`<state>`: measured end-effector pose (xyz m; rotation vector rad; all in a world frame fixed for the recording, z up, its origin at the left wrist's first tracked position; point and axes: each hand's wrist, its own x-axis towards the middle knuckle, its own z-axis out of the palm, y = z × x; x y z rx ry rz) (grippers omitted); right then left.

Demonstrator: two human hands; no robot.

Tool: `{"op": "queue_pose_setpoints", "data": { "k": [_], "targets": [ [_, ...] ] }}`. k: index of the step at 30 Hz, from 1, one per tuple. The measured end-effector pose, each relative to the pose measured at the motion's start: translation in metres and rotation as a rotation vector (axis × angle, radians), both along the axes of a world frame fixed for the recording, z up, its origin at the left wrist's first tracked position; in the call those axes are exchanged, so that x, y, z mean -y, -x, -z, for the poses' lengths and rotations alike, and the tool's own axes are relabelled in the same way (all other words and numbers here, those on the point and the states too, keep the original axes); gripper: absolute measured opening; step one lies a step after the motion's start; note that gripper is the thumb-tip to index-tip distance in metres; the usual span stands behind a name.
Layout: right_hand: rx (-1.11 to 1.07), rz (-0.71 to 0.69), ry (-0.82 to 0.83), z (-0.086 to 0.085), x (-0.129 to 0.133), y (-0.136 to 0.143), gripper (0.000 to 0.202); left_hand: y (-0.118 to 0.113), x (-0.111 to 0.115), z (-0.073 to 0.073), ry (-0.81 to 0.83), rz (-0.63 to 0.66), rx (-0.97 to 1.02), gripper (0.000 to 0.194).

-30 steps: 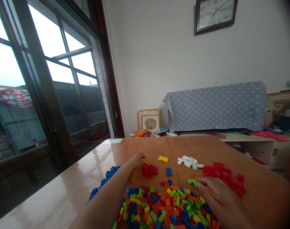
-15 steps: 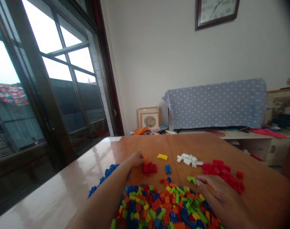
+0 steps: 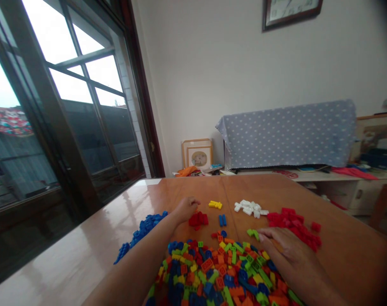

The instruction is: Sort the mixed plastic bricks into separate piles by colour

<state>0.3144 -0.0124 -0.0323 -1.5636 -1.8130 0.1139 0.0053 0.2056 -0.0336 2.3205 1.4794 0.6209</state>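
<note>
My left hand (image 3: 187,209) reaches over the far part of the table, just behind a small group of red bricks (image 3: 198,219). Its fingers are curled together, and whatever they hold is hidden. My right hand (image 3: 285,246) is low over the right side, thumb and fingers closed at the edge of some lime green toy bricks (image 3: 252,233). Between the hands lie two blue bricks (image 3: 222,220), with yellow bricks (image 3: 215,205) farther back. A large mixed heap of coloured bricks (image 3: 220,272) spreads out nearest me.
Blue bricks (image 3: 144,229) form a pile left of my left forearm. White bricks (image 3: 249,208) and a larger red pile (image 3: 292,223) lie beyond my right hand. All rest on a glossy wooden table (image 3: 180,187). A cloth-covered object (image 3: 289,138) stands behind it.
My left hand has shifted slightly right and away from me, now covering the orange piece that showed beside its fingertips. My right hand stays by the lime green bricks. The view has tilted slightly.
</note>
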Motion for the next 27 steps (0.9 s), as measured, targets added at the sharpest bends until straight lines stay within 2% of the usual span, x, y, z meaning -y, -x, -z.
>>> {"op": "queue_pose_setpoints", "data": {
  "k": [5,9,18,27],
  "targets": [
    [-0.014,-0.012,0.033,-0.005,0.002,0.004,0.035,-0.012,0.021,0.013,0.027,0.152,0.030,0.033],
    [-0.015,-0.010,0.035,-0.007,0.003,0.005,0.036,-0.014,0.025,0.018,0.021,0.217,0.017,0.033],
    [-0.007,-0.061,0.054,-0.009,0.005,0.007,0.035,-0.016,0.026,0.020,0.036,0.268,-0.001,0.030],
    [-0.009,-0.082,0.076,-0.015,0.008,0.008,0.035,-0.017,0.042,0.017,0.083,0.252,0.021,0.033]
  ]
}}
